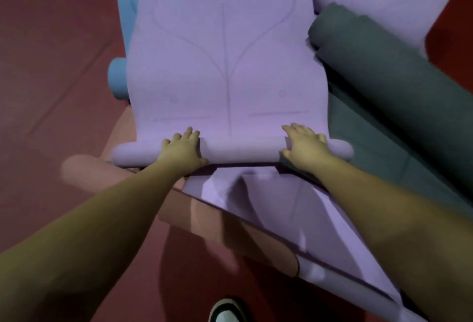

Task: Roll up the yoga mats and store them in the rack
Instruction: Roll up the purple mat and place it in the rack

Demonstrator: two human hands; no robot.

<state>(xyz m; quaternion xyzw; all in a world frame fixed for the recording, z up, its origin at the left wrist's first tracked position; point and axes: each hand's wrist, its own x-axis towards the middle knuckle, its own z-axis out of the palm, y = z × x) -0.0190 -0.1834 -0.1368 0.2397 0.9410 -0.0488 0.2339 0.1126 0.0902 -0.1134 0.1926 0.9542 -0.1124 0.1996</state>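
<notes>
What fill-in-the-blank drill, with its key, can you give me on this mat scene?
1. Both hands, left hand and right hand, rest on the rolled end of the ____ mat.
2. The rolled mat on the right is dark ____.
3. The rolls showing at the left edge are ____.

Missing words: purple; green; blue

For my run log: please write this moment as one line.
step: rolling purple mat | left hand: on roll | right hand: on roll | mat: mostly unrolled
</notes>
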